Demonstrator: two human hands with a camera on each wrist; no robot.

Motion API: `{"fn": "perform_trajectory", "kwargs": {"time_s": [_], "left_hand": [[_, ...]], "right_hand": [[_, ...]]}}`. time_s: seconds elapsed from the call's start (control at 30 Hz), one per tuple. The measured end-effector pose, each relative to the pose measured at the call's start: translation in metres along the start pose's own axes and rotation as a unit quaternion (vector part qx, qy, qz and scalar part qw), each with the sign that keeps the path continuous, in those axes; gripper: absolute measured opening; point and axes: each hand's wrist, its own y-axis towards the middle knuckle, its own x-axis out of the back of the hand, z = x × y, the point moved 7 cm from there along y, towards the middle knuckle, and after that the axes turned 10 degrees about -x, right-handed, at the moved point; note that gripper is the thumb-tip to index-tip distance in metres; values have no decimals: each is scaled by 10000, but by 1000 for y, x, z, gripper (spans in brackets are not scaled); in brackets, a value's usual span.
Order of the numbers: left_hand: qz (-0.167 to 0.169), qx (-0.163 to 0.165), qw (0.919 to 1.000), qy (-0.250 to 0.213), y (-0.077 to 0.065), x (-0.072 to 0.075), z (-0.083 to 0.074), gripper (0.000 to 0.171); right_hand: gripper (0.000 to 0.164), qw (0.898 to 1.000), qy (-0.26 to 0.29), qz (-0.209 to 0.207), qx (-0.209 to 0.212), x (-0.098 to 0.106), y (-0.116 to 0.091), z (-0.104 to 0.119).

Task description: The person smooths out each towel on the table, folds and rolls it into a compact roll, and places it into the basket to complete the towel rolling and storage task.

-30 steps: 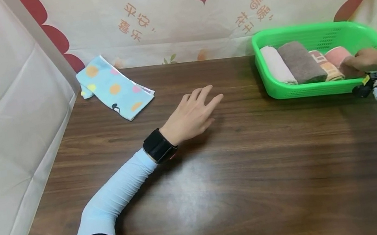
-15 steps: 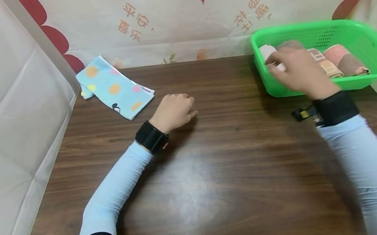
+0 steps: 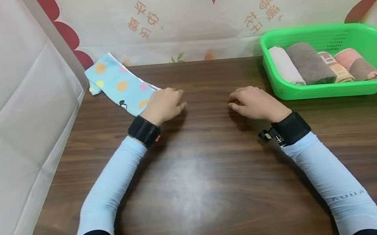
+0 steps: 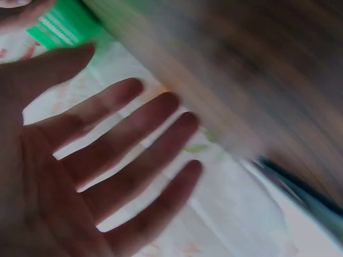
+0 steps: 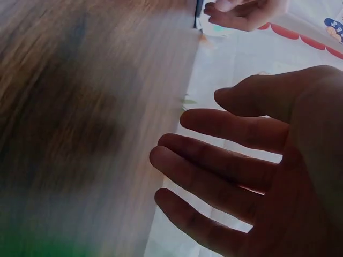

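Note:
A light blue towel with coloured dots (image 3: 121, 85) lies folded at the back left of the table. Over its right corner in the head view is my left hand (image 3: 163, 104); its fingers (image 4: 134, 139) look spread and loosely bent in the left wrist view, with nothing in them. My right hand (image 3: 256, 102) hovers above the table, left of the green basket (image 3: 328, 93). In the right wrist view its fingers (image 5: 214, 176) are relaxed and hold nothing. Inside the basket rest a rolled white towel (image 3: 286, 65), a grey towel (image 3: 310, 63), a patterned towel (image 3: 336, 68) and a pink-and-brown towel (image 3: 358, 65).
The brown wooden table (image 3: 196, 180) spreads beneath both hands. A pale printed cloth (image 3: 189, 18) hangs along its back edge, and a white cloth wall (image 3: 6, 117) rises at the left. The basket's right part shows its bare floor.
My right hand has left the basket, passed over the rolled towels and moved left above the table. My left hand has moved left to the dotted towel. The view has shifted slightly.

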Motion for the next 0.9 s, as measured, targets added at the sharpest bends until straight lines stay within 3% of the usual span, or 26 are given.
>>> {"fn": "perform_trajectory", "kwargs": {"time_s": [0.07, 0.27, 0.37, 0.47, 0.57, 0.73, 0.9], "left_hand": [[33, 97, 9998, -163, -3, 3, 18, 27], [477, 636, 9959, -425, -11, 7, 102, 53], [723, 613, 9949, -353, -11, -1, 137, 55], [916, 540, 9940, -246, -8, -11, 159, 55], [913, 501, 9943, -215, -7, -14, 169, 52], [678, 411, 9969, 14, -6, -12, 170, 38], [902, 415, 9948, 235, -5, -13, 167, 41]], "right_hand": [[29, 9999, 52, 112, 13, -3, -2, -2], [28, 9991, 195, 383, 39, -8, -6, -7], [28, 9993, 185, 318, 27, -10, -7, -7], [26, 9995, 147, 277, 52, -12, -8, -6], [24, 9997, 97, 219, 22, -13, -9, -7], [24, 9999, 46, 92, 2, -12, -9, -7], [25, 9999, 34, 102, 11, -14, -10, -7]]}}
